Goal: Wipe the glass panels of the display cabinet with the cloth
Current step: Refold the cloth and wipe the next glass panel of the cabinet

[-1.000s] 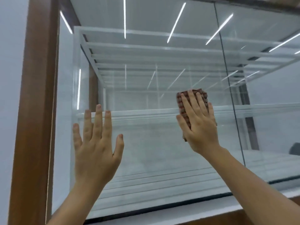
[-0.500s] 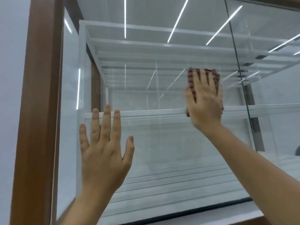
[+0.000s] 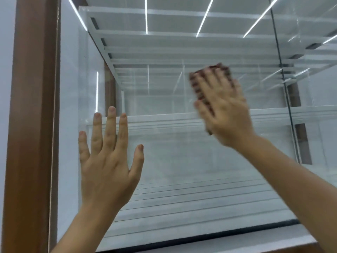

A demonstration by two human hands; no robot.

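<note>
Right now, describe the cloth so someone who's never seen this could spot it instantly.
Find the tall glass panel right of the brown wooden frame. The right hand presses flat on it; the cloth peeks out around its fingers. It is the only dark reddish, bumpy thing against pale glass.

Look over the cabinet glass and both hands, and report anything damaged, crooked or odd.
Nothing stands out. The glass panel shows no crack or chip, only reflected ceiling lights. The right hand presses the brown cloth flat on it, blurred by motion. The left hand is open and empty by the wooden frame.
</note>
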